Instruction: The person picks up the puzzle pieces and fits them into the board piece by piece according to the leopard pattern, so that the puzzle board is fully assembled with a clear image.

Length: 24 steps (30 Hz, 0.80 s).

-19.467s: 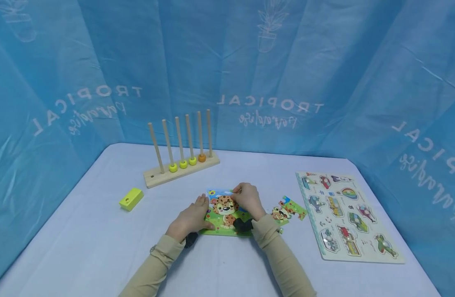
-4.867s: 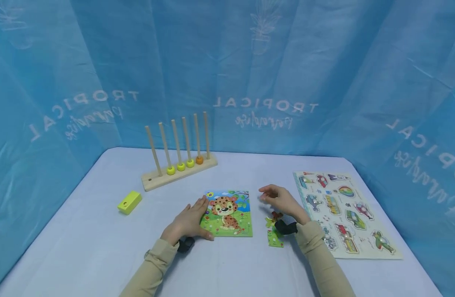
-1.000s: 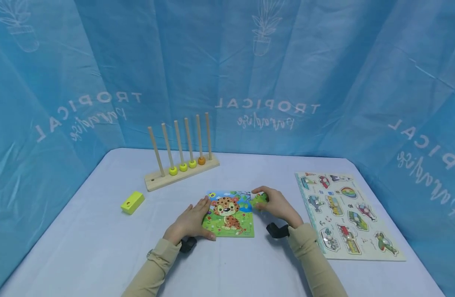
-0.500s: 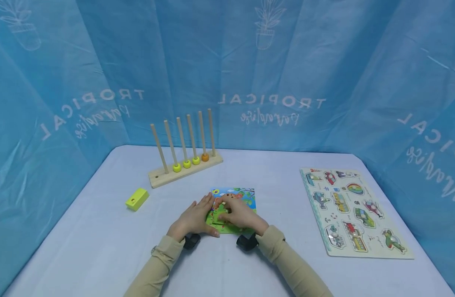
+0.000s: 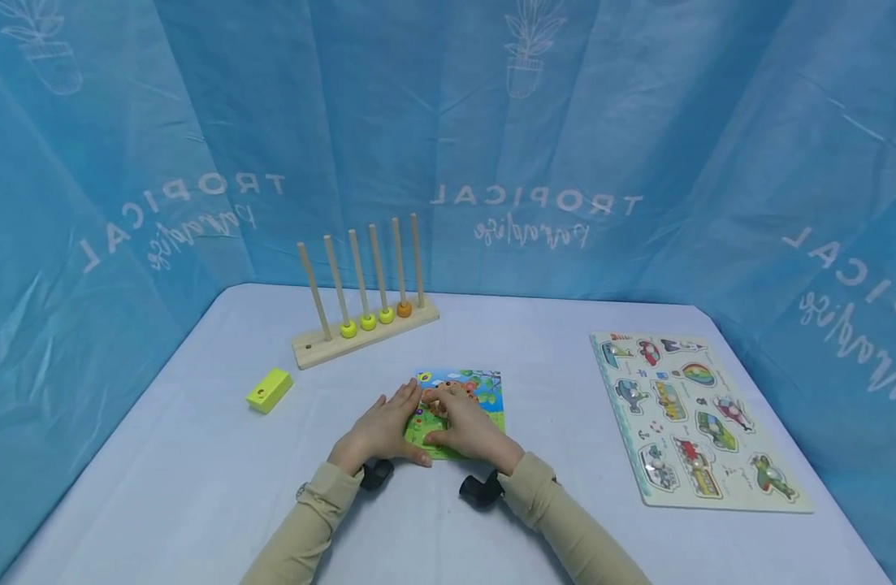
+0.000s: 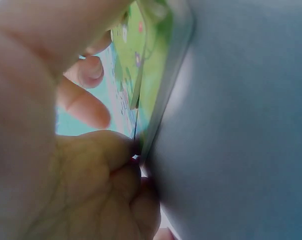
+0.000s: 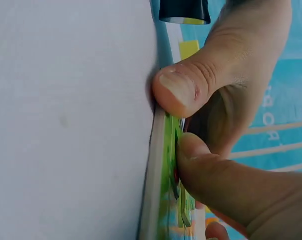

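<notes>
The square leopard puzzle (image 5: pixel 493 398) lies flat on the table in the head view, its lower left covered by hands. My left hand (image 5: pixel 378 431) rests along its left side, fingers extended and thumb at the near corner. Over the puzzle, my right hand (image 5: pixel 471 426) has curled fingers and pinches a green puzzle piece (image 7: pixel 183 212). In the right wrist view, that piece sits slightly raised over the board, with the right thumb (image 7: pixel 225 185) against its edge. The left thumb (image 7: pixel 180 90) touches the board's corner. The left wrist view shows the green puzzle edge (image 6: pixel 158 70) close up.
A wooden peg stand (image 5: pixel 363 335) with several yellow beads and an orange one stands at the back left. A yellow block (image 5: pixel 270 391) lies before it. On the right is a large vehicle peg-puzzle board (image 5: pixel 692 422). A blue curtain (image 5: pixel 455 146) surrounds the table.
My right hand has carried the green piece leftward onto the puzzle, beside the left hand. Loose pieces seen earlier right of the puzzle no longer show there. The left hand stays.
</notes>
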### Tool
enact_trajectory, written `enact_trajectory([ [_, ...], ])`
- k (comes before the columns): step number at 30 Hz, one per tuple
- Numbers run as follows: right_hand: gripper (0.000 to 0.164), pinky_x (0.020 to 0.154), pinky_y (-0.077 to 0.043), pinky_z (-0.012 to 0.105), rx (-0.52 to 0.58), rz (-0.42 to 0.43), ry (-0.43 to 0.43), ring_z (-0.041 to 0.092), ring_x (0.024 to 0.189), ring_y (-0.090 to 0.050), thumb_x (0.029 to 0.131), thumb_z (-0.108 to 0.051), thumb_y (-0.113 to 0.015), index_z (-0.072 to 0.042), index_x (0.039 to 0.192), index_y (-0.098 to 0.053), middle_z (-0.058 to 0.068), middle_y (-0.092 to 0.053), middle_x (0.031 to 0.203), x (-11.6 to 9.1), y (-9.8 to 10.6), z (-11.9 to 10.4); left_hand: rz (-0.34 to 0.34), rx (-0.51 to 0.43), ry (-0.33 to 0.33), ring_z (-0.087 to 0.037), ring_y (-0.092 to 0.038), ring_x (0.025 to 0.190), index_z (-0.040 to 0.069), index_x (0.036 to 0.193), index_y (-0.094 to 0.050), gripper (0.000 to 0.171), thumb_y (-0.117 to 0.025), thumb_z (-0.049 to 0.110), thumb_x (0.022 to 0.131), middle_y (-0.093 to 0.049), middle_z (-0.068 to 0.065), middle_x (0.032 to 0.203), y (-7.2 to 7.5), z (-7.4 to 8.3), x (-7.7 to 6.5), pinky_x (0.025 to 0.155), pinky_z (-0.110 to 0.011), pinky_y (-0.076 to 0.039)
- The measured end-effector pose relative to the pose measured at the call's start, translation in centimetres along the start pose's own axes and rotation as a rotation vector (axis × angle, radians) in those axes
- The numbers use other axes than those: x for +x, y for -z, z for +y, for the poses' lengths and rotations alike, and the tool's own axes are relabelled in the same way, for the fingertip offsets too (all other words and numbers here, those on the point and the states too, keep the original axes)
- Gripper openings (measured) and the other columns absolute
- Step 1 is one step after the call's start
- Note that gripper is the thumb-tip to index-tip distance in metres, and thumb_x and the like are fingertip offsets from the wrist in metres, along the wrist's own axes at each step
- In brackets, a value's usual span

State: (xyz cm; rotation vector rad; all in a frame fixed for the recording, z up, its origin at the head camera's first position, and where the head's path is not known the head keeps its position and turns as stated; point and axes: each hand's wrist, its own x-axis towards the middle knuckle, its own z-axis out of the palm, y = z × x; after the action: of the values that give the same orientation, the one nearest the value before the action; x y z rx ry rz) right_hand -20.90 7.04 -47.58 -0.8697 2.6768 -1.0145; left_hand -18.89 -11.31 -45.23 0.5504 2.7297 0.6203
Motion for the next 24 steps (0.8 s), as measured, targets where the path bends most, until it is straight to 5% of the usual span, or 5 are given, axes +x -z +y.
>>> enact_trajectory([
  [8, 0.064, 0.075, -0.044, 0.025, 0.013, 0.048, -0.008, 0.013, 0.087, -0.049, 0.077, -0.025, -0.083, -0.006, 0.131, -0.053, 0.004, -0.056, 0.101, 0.2, -0.3, -0.3, -0.002, 0.014, 0.001, -0.035, -0.016, 0.15, -0.003, 0.152, -0.02, 0.114, -0.082, 0.047, 0.071, -0.013, -0.02, 0.162, 0.0, -0.3, -0.2, 0.122, -0.057, -0.017],
  [18, 0.021, 0.054, -0.042, 0.014, 0.043, 0.002, 0.052, 0.0, 0.058, -0.047, 0.083, -0.007, -0.076, -0.006, 0.1, -0.064, -0.004, -0.059, 0.069, -0.2, -0.4, -1.3, 0.006, -0.007, 0.003, -0.036, -0.016, 0.15, -0.004, 0.152, -0.02, 0.114, -0.083, 0.047, 0.071, -0.012, -0.02, 0.162, 0.0, -0.3, -0.1, 0.121, -0.058, -0.016],
  [24, 0.019, 0.066, -0.051, 0.02, 0.16, -0.031, -0.005, 0.006, 0.075, -0.059, 0.09, -0.016, -0.069, -0.008, 0.107, -0.066, 0.001, -0.067, 0.086, -0.9, 1.4, 0.2, 0.009, 0.006, 0.001, -0.035, -0.017, 0.15, -0.004, 0.152, -0.02, 0.116, -0.083, 0.047, 0.07, -0.013, -0.019, 0.162, -0.2, -0.1, -0.1, 0.122, -0.056, -0.016],
])
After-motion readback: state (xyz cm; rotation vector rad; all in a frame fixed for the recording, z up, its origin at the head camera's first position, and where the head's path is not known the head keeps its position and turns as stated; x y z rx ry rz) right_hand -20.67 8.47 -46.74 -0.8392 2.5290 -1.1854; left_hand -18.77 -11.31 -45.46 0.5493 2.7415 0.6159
